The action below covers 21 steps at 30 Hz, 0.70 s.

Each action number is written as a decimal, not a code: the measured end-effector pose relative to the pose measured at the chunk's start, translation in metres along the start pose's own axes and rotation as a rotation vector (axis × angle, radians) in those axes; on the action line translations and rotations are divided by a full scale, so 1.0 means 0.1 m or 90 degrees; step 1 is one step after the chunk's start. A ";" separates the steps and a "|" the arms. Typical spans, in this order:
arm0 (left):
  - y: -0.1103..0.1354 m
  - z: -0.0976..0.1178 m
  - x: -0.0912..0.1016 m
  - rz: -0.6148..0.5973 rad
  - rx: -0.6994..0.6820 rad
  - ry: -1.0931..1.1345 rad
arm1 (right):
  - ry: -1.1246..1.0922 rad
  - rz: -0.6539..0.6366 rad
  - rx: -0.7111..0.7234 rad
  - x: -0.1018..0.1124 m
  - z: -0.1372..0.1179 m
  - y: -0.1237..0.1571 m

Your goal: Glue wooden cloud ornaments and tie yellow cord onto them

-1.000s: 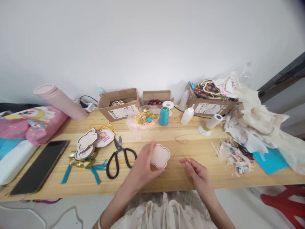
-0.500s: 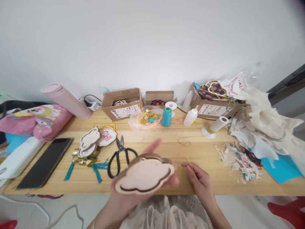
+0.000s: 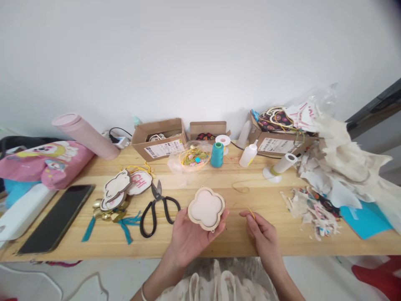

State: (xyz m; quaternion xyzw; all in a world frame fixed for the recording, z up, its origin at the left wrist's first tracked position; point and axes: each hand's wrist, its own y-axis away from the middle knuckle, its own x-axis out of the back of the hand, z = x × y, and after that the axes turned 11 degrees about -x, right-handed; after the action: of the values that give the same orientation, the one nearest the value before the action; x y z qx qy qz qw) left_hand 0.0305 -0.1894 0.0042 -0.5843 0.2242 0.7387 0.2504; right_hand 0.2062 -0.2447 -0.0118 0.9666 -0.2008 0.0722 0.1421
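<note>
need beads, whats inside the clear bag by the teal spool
The clear bag holds tangled yellow cord and small pink and blue bits; whatever lies beneath the tangle is hidden.

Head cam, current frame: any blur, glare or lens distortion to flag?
Head view: sharp, with no motion blur on the left hand holding the wooden frame or the right hand pinching the yellow thread. Head view: soft, even light, faint shadows, no strong glare. Head view: wide-angle distortion bows the table edges, and the top right corner is dark.
</note>
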 end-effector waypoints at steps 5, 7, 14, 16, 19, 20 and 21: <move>0.00 0.00 0.04 -0.015 0.005 0.024 | 0.005 -0.012 0.052 -0.13 -0.18 0.06; 0.01 0.00 0.07 0.000 0.005 0.015 | -0.015 -0.021 0.051 -0.19 -0.21 0.05; -0.02 -0.07 0.11 0.102 -0.040 -0.207 | -0.080 -0.072 -0.033 -0.33 -0.24 -0.13; -0.04 -0.10 0.09 0.155 -0.126 -0.370 | -0.100 -0.043 -0.059 -0.35 -0.24 -0.15; -0.08 -0.14 0.06 0.207 -0.201 -0.614 | -0.135 -0.037 -0.074 -0.37 -0.22 -0.17; -0.09 -0.15 0.04 0.215 -0.200 -0.660 | -0.146 -0.040 -0.077 -0.38 -0.20 -0.17; -0.10 -0.15 0.02 0.225 -0.192 -0.687 | -0.156 -0.046 -0.080 -0.38 -0.18 -0.18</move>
State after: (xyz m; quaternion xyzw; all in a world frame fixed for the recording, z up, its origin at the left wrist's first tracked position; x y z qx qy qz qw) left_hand 0.0482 -0.1907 -0.0017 -0.1089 0.0513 0.9859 0.1163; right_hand 0.1773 -0.2097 -0.0062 0.9639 -0.1859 -0.0644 0.1796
